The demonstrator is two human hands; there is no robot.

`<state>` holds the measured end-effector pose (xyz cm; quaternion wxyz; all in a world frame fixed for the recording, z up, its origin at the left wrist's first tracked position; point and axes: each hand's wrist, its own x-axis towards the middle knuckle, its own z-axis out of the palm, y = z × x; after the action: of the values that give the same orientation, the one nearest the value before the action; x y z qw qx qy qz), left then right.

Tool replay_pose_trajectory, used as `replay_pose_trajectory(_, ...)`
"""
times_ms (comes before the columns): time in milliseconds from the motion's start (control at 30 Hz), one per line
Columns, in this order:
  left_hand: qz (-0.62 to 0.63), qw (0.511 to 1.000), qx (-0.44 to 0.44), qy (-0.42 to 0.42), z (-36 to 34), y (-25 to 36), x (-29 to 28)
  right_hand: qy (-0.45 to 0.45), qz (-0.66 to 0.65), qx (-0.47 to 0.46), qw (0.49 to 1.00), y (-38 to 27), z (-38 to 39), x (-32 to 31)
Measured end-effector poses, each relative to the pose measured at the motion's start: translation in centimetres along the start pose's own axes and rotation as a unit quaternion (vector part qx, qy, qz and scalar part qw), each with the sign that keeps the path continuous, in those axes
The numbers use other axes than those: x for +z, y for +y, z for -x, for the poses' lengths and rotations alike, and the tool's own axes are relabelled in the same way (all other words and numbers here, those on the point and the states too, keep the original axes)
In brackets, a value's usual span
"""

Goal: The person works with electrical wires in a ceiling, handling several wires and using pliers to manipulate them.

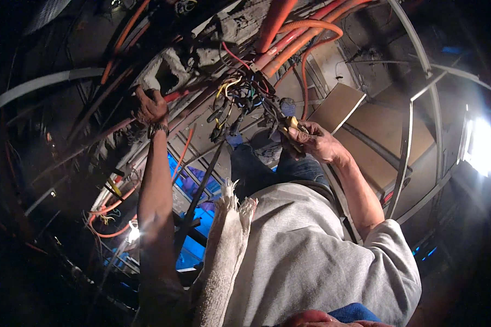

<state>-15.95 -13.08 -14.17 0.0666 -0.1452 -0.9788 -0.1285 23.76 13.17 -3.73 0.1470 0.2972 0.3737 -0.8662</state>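
My right hand is closed around a small yellow and dark piece, whose kind I cannot make out. It is beside a hanging bundle of wires with yellow, red, green and black strands, several ending in dark wrapped tips. Farther left, my left hand is raised with its fingers curled at a pale grey, ragged lump next to a reddish pipe. What those fingers grip is hidden. Above the bundle run thick orange conduits.
Metal framing strips cross on the right near brown boards. A bright lamp glares at the far right. Orange hose loops at lower left. A frayed, whitish cloth hangs against my shirt. Blue sheeting lies below.
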Motion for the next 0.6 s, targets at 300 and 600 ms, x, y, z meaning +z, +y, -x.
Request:
replay_pose_trajectory(300, -0.011, 0.997, 0.032, 0.07, -0.2, 1.3, 0.9, 0.008, 0.148, 0.0, 0.989, 0.5, 0.7, 0.7)
replay_pose_trajectory(600, -0.001, 0.992, 0.064, 0.108, -0.3, -1.0, 2.4, 0.009, 0.224, 0.003, 0.975, -0.6, 0.6, 2.8)
